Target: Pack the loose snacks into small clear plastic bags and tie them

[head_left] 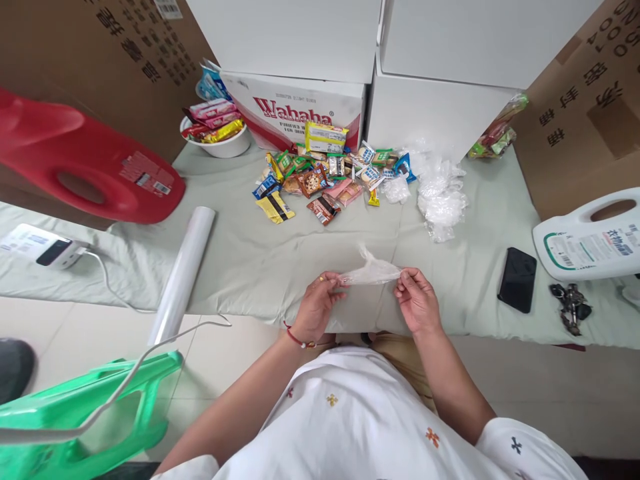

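A thin clear plastic bag (371, 272) is stretched between my two hands, above the near part of the cloth-covered table. My left hand (319, 301) pinches its left end, and my right hand (418, 298) pinches the right end. A loose corner of the film sticks up in the middle. Beyond my hands lies a pile of small wrapped snacks (325, 180) in many colours. Crumpled clear plastic bags (443, 199) are heaped to the right of the snacks.
At the back left stands a white bowl (227, 146) of packets beside a Wahaha carton (300, 110). A red jug (95, 160) and a white roll (185, 270) lie left. On the right are a black phone (518, 280), keys (571, 308) and a white detergent bottle (590, 243).
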Tool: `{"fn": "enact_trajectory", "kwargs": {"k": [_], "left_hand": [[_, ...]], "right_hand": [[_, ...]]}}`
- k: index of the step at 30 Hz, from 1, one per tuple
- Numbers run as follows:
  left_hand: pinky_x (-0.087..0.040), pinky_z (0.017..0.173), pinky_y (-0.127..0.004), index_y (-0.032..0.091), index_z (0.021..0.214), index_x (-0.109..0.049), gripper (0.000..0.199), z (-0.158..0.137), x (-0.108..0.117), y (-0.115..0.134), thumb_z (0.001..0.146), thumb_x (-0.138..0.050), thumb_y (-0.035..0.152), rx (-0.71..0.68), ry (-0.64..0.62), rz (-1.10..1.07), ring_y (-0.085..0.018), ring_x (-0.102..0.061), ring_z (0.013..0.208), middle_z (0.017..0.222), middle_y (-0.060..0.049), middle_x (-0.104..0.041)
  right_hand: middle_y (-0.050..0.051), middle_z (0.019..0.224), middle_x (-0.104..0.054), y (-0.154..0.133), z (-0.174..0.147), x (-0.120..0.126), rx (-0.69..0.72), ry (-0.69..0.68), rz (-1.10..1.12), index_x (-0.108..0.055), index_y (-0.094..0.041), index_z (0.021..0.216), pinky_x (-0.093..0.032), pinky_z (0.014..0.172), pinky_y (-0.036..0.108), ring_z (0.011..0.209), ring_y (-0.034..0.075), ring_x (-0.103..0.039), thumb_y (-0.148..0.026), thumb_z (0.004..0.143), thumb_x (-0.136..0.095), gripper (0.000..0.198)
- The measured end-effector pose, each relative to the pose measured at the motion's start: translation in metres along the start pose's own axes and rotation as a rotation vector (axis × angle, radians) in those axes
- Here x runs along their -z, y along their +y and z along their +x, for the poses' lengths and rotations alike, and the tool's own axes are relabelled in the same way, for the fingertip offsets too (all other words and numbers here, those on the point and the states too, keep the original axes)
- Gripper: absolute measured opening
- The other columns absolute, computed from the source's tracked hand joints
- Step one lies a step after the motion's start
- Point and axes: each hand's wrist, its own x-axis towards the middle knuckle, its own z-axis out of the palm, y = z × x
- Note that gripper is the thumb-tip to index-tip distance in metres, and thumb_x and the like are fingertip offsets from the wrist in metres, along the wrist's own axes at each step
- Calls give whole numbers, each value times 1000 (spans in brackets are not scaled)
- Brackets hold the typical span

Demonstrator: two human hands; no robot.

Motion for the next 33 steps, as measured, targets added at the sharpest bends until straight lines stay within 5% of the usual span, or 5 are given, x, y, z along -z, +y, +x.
{"fn": "enact_trajectory", "kwargs": {"k": [6, 14, 24, 28, 33], "left_hand": [[-33, 119, -49, 21, 138, -51, 79, 8, -16, 0, 72, -82, 51, -338, 46, 539, -31, -44, 143, 152, -15, -51], [-37, 53, -24, 20, 78, -56, 38, 52, -37, -11, 80, -72, 54, -156, 20, 317, -10, -47, 54, 60, 5, -51], [-34, 43, -21, 23, 89, -53, 38, 19, -37, 9, 86, -68, 57, -264, -11, 252, -8, -38, 48, 63, 8, -44], [-32, 42, -21, 23, 91, -53, 38, 15, -30, 11, 91, -63, 59, -267, -5, 315, -7, -39, 45, 69, 5, -59], [-29, 39, -21, 23, 89, -47, 34, 25, -12, 16, 88, -66, 52, -231, 233, 240, -4, -35, 40, 82, 4, -65]], "right_hand": [[-2, 73, -54, -5, -10, -3, 146, -135, -258, -69, -24, 83, -42, 63, 26, 67, 12, -46, -48, 81, -80, 26], [-3, 74, -52, -5, -20, 6, 122, -268, -177, -67, -25, 82, -43, 67, 28, 68, 13, -49, -46, 84, -78, 24], [9, 132, -64, -21, 11, 7, 162, -114, -418, -58, -30, 136, -54, 88, 34, 114, 23, -60, -57, 74, -83, 73], [3, 87, -70, -17, 39, -15, 73, -196, -505, -70, -24, 111, -51, 65, 29, 75, 17, -60, -53, 71, -85, 52], [8, 105, -68, -23, 32, -19, 532, -96, -755, -71, -25, 112, -53, 78, 35, 91, 21, -60, -50, 84, -74, 37]]}}
